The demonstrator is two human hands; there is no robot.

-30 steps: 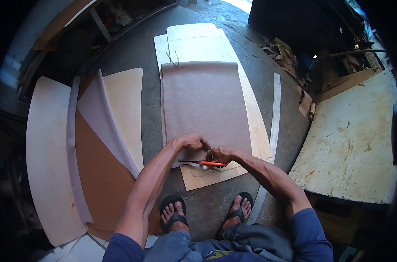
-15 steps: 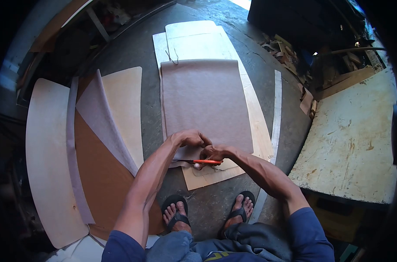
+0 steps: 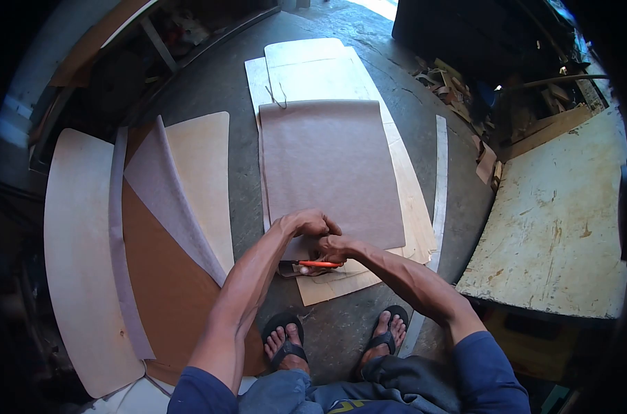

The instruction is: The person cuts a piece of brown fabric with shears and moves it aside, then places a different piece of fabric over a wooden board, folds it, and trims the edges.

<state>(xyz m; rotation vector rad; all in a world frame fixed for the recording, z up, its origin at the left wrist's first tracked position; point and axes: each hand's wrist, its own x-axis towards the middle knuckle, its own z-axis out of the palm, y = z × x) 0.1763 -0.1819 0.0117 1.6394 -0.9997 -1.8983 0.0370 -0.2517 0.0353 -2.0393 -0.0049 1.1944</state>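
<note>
A folded mauve-brown sheet (image 3: 330, 165) lies on pale wooden boards (image 3: 313, 76) on the floor. At its near edge my left hand (image 3: 310, 224) has its fingers bent down and pressed together at the material; what they pinch is hidden. Just right of it, my right hand (image 3: 332, 250) is closed around scissors with orange handles (image 3: 320, 263), their dark blades pointing left by the sheet's near left corner. The two hands nearly touch.
Left lie a long pale board (image 3: 85, 262), brown material (image 3: 168, 297) and another mauve sheet (image 3: 179, 186). A narrow strip (image 3: 440, 179) lies right of the boards. Beyond it stands a worn pale table (image 3: 548, 228). Wood scraps (image 3: 451, 86) lie at back right.
The whole scene sits slightly lower and further right in the view. The scissors' blades show less, and the sheet's near left corner now hangs differently beside them.
</note>
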